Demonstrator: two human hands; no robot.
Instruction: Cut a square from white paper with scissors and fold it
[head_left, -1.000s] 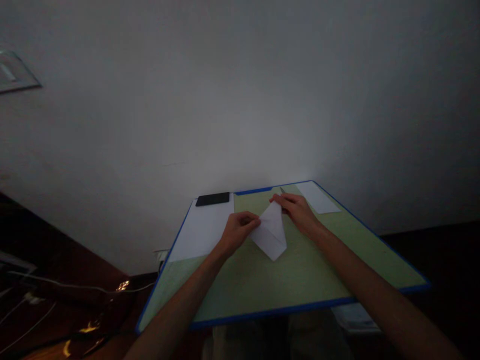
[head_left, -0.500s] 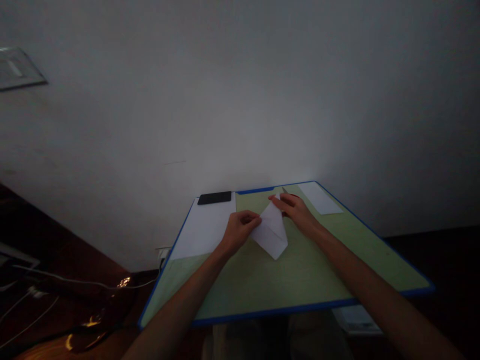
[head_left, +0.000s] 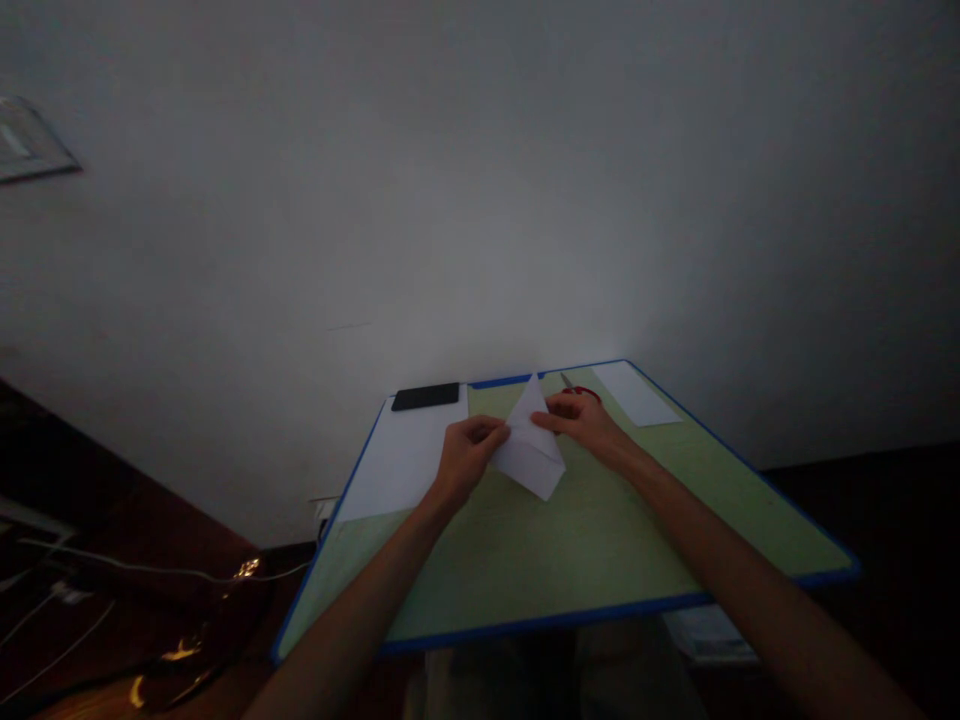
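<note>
Between my hands is a folded sheet of white paper (head_left: 531, 462), held a little above the green table top. It has a pointed upper tip and a crease across its lower part. My left hand (head_left: 471, 452) pinches its left edge between thumb and fingers. On the opposite side my right hand (head_left: 581, 420) grips the right edge, thumb in front and fingers partly hidden behind the paper. Just beyond the right hand lie scissors (head_left: 582, 390) with red handles, their blades pointing toward the wall.
A small table (head_left: 600, 545) with a blue rim stands against a grey wall (head_left: 480, 200). White paper (head_left: 401, 455) lies on its left, with a black phone-like slab (head_left: 425, 396) on top. A white paper strip (head_left: 636, 393) lies far right. Cables (head_left: 172, 571) run at lower left.
My right hand has slid from the paper's tip down to its right edge, uncovering the tip and more of the scissors. The paper has shifted slightly left and up.
</note>
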